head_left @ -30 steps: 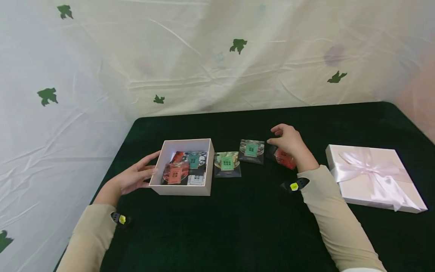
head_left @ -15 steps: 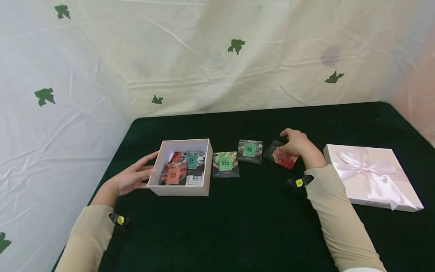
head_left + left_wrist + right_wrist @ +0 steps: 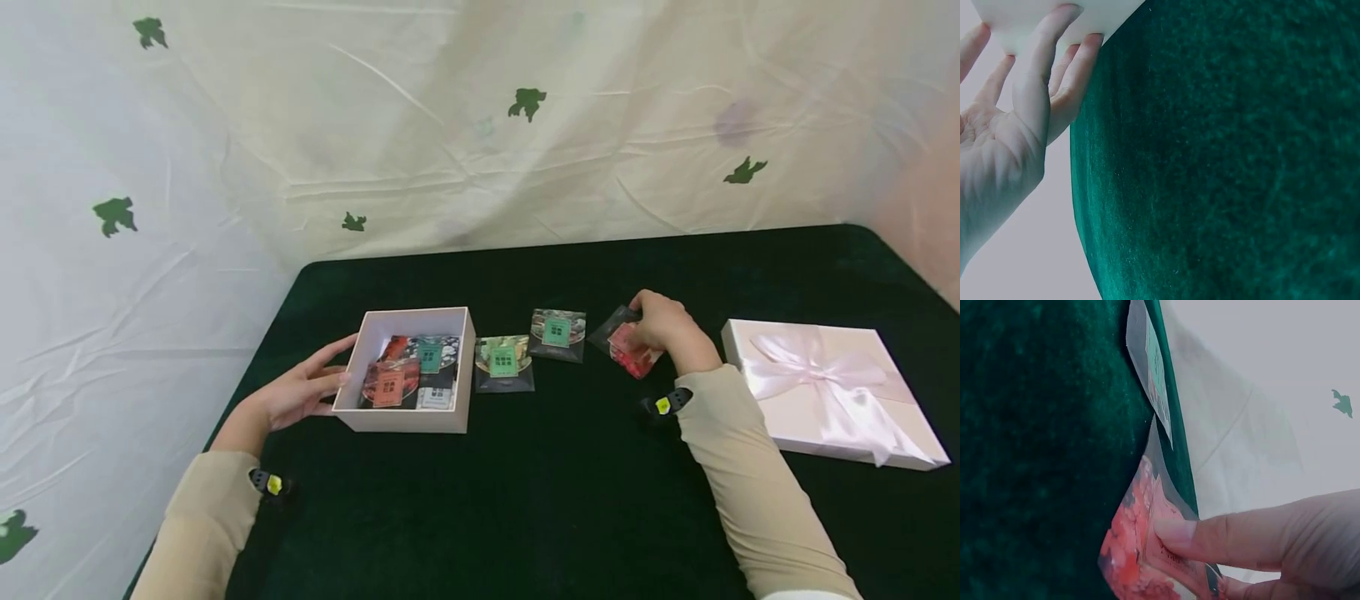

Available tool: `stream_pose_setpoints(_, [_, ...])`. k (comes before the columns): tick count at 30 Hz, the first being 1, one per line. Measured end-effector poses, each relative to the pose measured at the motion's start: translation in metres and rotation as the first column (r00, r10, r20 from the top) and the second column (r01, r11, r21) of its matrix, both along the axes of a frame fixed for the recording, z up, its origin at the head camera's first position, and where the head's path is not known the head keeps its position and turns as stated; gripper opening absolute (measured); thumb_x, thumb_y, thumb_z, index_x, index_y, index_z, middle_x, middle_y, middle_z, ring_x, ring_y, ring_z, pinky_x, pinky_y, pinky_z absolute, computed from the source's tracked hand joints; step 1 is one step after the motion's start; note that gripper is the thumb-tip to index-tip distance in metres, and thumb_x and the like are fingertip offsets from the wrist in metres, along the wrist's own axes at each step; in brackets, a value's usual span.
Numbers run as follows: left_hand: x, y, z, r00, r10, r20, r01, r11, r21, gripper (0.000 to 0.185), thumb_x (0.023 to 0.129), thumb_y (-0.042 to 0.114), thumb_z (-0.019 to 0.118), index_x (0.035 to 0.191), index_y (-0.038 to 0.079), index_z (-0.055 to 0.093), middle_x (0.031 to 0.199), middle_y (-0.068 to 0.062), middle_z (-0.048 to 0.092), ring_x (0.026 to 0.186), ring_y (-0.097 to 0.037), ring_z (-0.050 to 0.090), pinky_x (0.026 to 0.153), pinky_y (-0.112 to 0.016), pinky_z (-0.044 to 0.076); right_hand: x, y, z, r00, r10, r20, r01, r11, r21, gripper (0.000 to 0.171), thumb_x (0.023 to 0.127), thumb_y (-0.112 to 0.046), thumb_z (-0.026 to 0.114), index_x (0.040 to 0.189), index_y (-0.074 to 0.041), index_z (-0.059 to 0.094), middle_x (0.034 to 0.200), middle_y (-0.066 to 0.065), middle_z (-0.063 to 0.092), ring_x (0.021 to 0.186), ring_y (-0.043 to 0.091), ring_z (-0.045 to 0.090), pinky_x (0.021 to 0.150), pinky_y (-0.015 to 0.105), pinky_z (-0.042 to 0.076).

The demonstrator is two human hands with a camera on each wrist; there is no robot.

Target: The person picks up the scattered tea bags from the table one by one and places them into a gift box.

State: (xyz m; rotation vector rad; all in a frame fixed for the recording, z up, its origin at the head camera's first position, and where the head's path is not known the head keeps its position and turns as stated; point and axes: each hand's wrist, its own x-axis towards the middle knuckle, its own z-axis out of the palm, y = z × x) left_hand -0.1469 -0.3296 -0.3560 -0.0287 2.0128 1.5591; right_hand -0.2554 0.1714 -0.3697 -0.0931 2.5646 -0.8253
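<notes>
A table [image 3: 570, 500] covered in dark green velvet is shown before a pale backdrop [image 3: 450, 125] printed with green leaves. The right hand [image 3: 663, 329] is seen pinching a red sachet [image 3: 626, 350] between thumb and fingers; in the right wrist view a fingertip [image 3: 1175, 534] is pressed on the sachet's clear wrapper, whose near edge appears raised off the cloth, though whether the far edge is also clear of it cannot be told. The left hand [image 3: 303, 392] is laid, fingers straight, against the left wall of an open white box [image 3: 408, 417], which is steadied rather than gripped; the contact is confirmed in the left wrist view, where the fingers [image 3: 1063, 56] are seen on the box's lower corner. Several sachets [image 3: 408, 375] are already held in the box. Two green-labelled sachets [image 3: 502, 362] [image 3: 557, 333] lie on the table between the box and the red sachet, the nearer just beside the box wall. The box lid [image 3: 825, 392], tied with a pink ribbon, lies well apart to the right. The step in hand is judged to be the picking up of the red sachet; the next move would call for it to be lifted clear, carried leftward over the two green-labelled sachets, and lowered into the box while the box is held steady.
</notes>
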Motion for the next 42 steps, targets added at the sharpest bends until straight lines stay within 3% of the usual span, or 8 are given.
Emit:
stream_pose_setpoints(11, [0.0, -0.001, -0.001, 1.0, 0.005, -0.008, -0.005, 1.0, 0.003, 0.068, 0.1, 0.028, 0.048, 0.152, 0.037, 0.005, 0.153, -0.023, 0.014, 0.123, -0.03, 0.045, 0.096, -0.049, 0.048, 0.003, -0.003, 0.012, 1.0, -0.031, -0.002, 0.031, 0.998, 0.05, 0.036, 0.092, -0.015, 0.058, 0.118, 0.009, 0.05, 0.104, 0.024, 0.054, 0.085, 0.032, 0.055, 0.071, 0.039, 0.044])
stream_pose_setpoints(15, [0.0, -0.002, 0.001, 1.0, 0.004, -0.007, -0.004, 1.0, 0.003, 0.068, 0.1, 0.028, 0.047, 0.152, 0.036, 0.005, 0.153, -0.024, 0.014, 0.123, -0.03, 0.044, 0.096, -0.049, 0.048, 0.005, -0.003, 0.017, 0.998, -0.065, -0.024, 0.066, 0.996, 0.056, 0.034, 0.092, -0.019, 0.056, 0.113, 0.008, 0.053, 0.099, 0.022, 0.053, 0.086, 0.032, 0.052, 0.069, 0.038, 0.043])
stream_pose_setpoints(19, [0.0, -0.002, 0.002, 1.0, 0.002, -0.008, -0.002, 1.0, 0.008, 0.067, 0.101, 0.027, 0.047, 0.153, 0.035, 0.005, 0.153, -0.024, 0.014, 0.124, -0.031, 0.043, 0.096, -0.049, 0.047, 0.006, 0.0, 0.021, 0.992, -0.107, -0.066, 0.108, 0.994, 0.008, 0.024, 0.094, -0.02, 0.053, 0.094, 0.004, 0.055, 0.085, 0.016, 0.05, 0.081, 0.029, 0.048, 0.066, 0.035, 0.041])
stream_pose_setpoints(22, [0.001, -0.003, 0.002, 1.0, -0.001, -0.007, 0.001, 1.0, 0.011, 0.067, 0.101, 0.027, 0.046, 0.153, 0.035, 0.004, 0.153, -0.024, 0.014, 0.124, -0.031, 0.043, 0.096, -0.05, 0.047, 0.005, 0.002, 0.022, 0.987, -0.129, -0.097, 0.126, 0.991, -0.04, 0.026, 0.095, -0.022, 0.051, 0.083, 0.001, 0.056, 0.079, 0.011, 0.048, 0.077, 0.025, 0.047, 0.064, 0.033, 0.04])
stream_pose_setpoints(28, [0.003, -0.003, 0.001, 1.0, 0.009, -0.002, -0.009, 1.0, 0.007, 0.067, 0.101, 0.027, 0.047, 0.153, 0.036, 0.004, 0.153, -0.024, 0.014, 0.124, -0.031, 0.043, 0.097, -0.05, 0.047, 0.002, 0.002, 0.019, 0.987, -0.127, -0.096, 0.112, 0.982, -0.152, 0.034, 0.097, -0.024, 0.05, 0.11, 0.006, 0.057, 0.097, 0.017, 0.049, 0.088, 0.027, 0.045, 0.067, 0.03, 0.041])
stream_pose_setpoints(33, [0.002, -0.002, -0.002, 1.0, 0.013, 0.014, -0.013, 1.0, 0.018, 0.067, 0.101, 0.027, 0.047, 0.152, 0.037, 0.005, 0.153, -0.021, 0.013, 0.126, -0.033, 0.04, 0.097, -0.05, 0.046, 0.003, -0.002, 0.018, 0.988, -0.12, -0.098, 0.093, 0.967, -0.238, 0.034, 0.098, -0.024, 0.05, 0.117, 0.005, 0.054, 0.104, 0.017, 0.049, 0.09, 0.025, 0.045, 0.067, 0.027, 0.043])
stream_pose_setpoints(38, [0.001, -0.001, -0.003, 1.0, 0.02, 0.004, -0.02, 1.0, 0.016, 0.067, 0.1, 0.027, 0.048, 0.152, 0.036, 0.006, 0.153, -0.02, 0.014, 0.126, -0.033, 0.04, 0.097, -0.05, 0.047, -0.003, -0.007, 0.024, 0.991, -0.102, -0.092, 0.066, 0.941, -0.333, 0.036, 0.097, -0.026, 0.053, 0.117, 0.004, 0.056, 0.096, 0.009, 0.053, 0.083, 0.018, 0.047, 0.066, 0.025, 0.046])
stream_pose_setpoints(42, [0.0, 0.0, -0.003, 1.0, 0.005, -0.009, -0.005, 1.0, 0.02, 0.067, 0.101, 0.027, 0.047, 0.152, 0.036, 0.006, 0.153, -0.021, 0.015, 0.126, -0.033, 0.04, 0.097, -0.05, 0.047, -0.008, -0.011, 0.033, 0.993, -0.112, -0.027, 0.09, 0.902, -0.422, 0.038, 0.097, -0.027, 0.054, 0.119, 0.004, 0.054, 0.086, -0.001, 0.054, 0.075, 0.011, 0.049, 0.065, 0.022, 0.049])
